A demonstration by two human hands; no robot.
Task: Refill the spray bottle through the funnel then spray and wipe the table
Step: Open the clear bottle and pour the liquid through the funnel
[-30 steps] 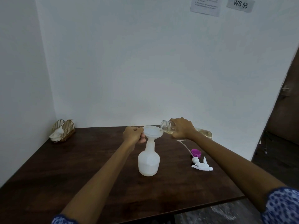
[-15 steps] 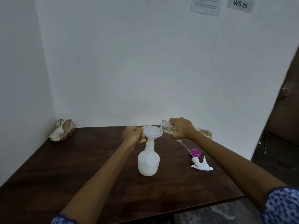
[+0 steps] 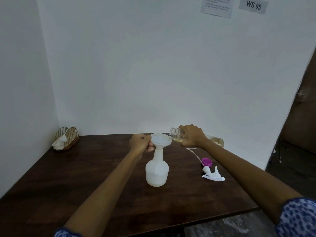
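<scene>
Clear refill bottle (image 3: pixel 177 136) mostly hidden inside right hand (image 3: pixel 192 135), tipped over funnel (image 3: pixel 160 140).

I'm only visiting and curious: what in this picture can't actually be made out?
- Text on the wall notice, head view: too small and blurred to read.
- Middle of the clear bottle: covered by the right hand.
- Any stream into the funnel: too faint to tell.
- Liquid level in the spray bottle: its cloudy plastic hides it.
- White contents of the wire basket: too small to identify.
</scene>
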